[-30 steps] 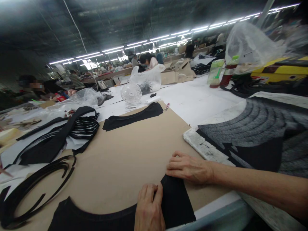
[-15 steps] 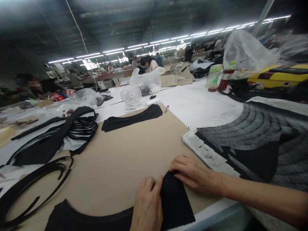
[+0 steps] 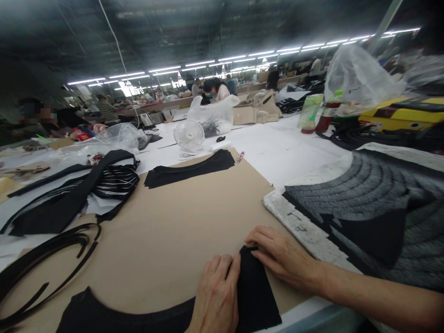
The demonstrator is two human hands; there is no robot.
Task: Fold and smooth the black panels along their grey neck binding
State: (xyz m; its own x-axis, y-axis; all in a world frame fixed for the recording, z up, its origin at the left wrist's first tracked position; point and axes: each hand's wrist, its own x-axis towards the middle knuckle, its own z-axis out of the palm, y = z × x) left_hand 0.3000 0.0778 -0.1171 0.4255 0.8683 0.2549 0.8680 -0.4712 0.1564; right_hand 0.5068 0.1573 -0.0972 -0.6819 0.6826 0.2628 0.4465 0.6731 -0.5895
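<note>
A curved black fabric piece (image 3: 258,296) lies at the near edge of a tan board, its wide end in front of me. My left hand (image 3: 219,291) bears down on it, fingers bent and close together, with the fingertips at its upper edge. At the wide end's top corner, my right hand (image 3: 282,259) is closed with thumb and fingertips at the fabric, where a narrow edge appears turned over. What lies under the left palm is hidden.
On the tan board (image 3: 187,222) lie another curved black stack (image 3: 190,169) and black strips (image 3: 45,263) at left. Pink-handled snips (image 3: 240,157) and a small white fan (image 3: 189,135) stand beyond. Grey-black layered pieces (image 3: 374,208) sit at right, bottles (image 3: 328,111) behind.
My left hand has shifted slightly right along the fabric, closer to the right hand. The right hand stays at the corner. The view has tilted a little.
</note>
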